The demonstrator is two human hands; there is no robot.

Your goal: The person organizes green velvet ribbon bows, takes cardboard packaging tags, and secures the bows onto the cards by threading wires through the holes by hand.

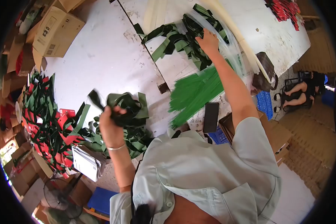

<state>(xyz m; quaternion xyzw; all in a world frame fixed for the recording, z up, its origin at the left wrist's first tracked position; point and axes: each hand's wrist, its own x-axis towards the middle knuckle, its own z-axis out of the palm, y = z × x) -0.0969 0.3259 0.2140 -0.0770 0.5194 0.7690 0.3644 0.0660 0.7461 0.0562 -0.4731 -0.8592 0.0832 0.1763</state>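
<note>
My left hand (111, 127), with a band at the wrist, is closed around a bunch of dark green fabric strips (125, 108). Below and beside it lies a heap of similar green strips (136, 140). At the far side of the table, my right hand (208, 42) reaches onto another pile of dark green strips (181, 43). Its fingers look apart and touch the pile; whether a strip lies under them is hidden. Just nearer to me is a spread bundle of thin bright green sticks (198, 91).
The white table (100, 56) carries a phone (211, 116), a dark bag (264, 69), red-and-green pieces (44, 119) at left and red pieces (285, 11) at far right. A stack of papers (86, 162), a cardboard box (58, 31) and a fan (61, 198) stand left. Another person (300, 91) sits at right.
</note>
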